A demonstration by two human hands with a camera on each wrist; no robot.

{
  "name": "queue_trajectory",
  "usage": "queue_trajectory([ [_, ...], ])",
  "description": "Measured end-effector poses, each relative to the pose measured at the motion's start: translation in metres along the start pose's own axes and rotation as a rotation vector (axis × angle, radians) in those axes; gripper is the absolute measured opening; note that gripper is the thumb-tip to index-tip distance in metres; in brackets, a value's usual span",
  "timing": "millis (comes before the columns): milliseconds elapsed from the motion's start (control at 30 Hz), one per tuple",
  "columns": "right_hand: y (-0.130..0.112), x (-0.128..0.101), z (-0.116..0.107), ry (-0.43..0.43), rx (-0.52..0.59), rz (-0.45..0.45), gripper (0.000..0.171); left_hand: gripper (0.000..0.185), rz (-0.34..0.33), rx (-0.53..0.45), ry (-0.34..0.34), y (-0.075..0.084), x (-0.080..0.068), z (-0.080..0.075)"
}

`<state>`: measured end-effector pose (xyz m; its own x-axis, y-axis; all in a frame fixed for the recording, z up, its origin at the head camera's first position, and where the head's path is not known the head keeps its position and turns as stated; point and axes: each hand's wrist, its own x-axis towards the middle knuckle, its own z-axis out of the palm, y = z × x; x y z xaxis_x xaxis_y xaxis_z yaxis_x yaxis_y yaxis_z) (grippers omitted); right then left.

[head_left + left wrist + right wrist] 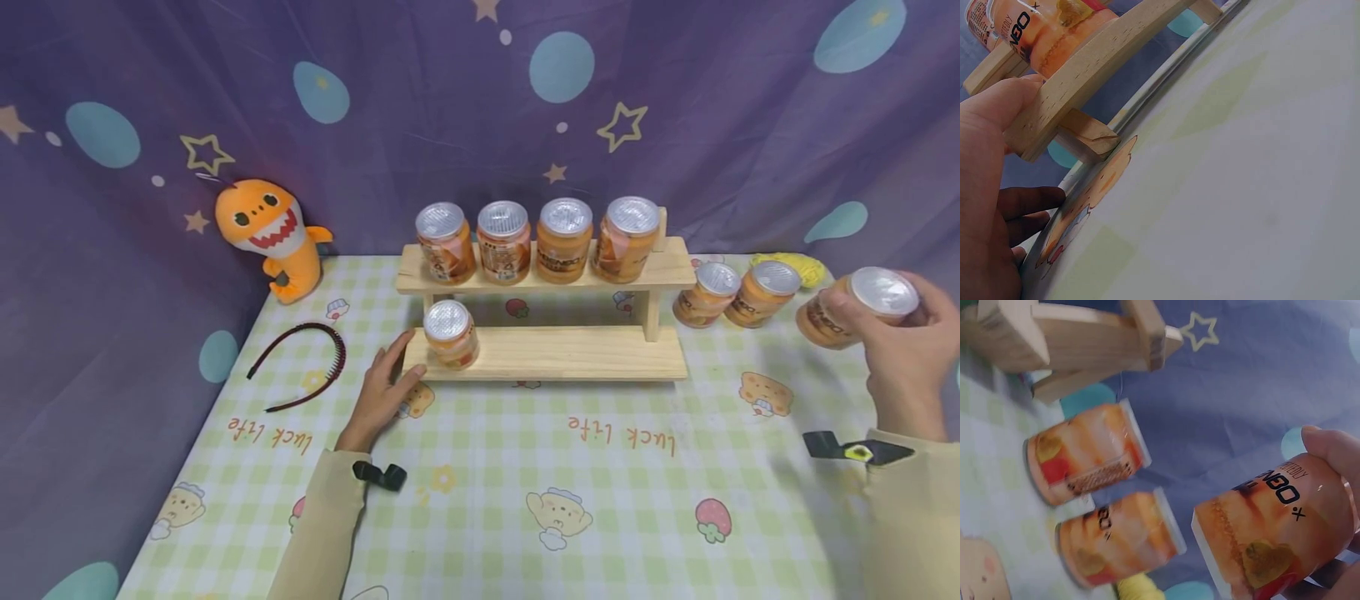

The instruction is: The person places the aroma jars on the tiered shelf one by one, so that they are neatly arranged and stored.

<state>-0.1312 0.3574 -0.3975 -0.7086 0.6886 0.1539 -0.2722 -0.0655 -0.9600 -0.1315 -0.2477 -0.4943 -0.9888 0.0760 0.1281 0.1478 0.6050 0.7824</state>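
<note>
My left hand [382, 400] rests at the left end of a two-tier wooden shelf [570, 354]. Its thumb touches the lower board in the left wrist view, and the other fingers lie fairly straight beside it. On that board, close to the thumb, stands an orange can [451, 335] with a silver lid. Off to the right, my right hand [911, 342] grips another orange can [832, 321], slightly tilted. The right wrist view shows this printed can [1279, 531] held apart from two standing cans. Several matching cans [562, 242] line the upper board.
Two orange cans [705, 296] stand right of the shelf, before a yellow bundle [795, 268]. A dark headband [341, 358] lies on the checked tablecloth [510, 467] at left. An orange shark plush [288, 250] leans by the purple curtain [450, 125] behind.
</note>
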Motion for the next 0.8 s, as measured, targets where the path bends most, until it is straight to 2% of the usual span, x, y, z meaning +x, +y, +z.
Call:
queue_trajectory([
  [333,-0.019,-0.015,0.018,-0.06,0.066,-0.047,0.056,0.064,-0.021,-0.005,-0.002,0.0,0.0,0.001],
  [633,-0.032,-0.031,0.032,-0.144,0.179,-0.103,0.053,0.063,-0.016,-0.001,-0.009,0.0,0.001,0.0],
  [800,-0.035,-0.04,0.04,-0.207,0.199,-0.139,0.054,0.065,-0.022,-0.003,-0.012,0.0,0.001,0.0],
])
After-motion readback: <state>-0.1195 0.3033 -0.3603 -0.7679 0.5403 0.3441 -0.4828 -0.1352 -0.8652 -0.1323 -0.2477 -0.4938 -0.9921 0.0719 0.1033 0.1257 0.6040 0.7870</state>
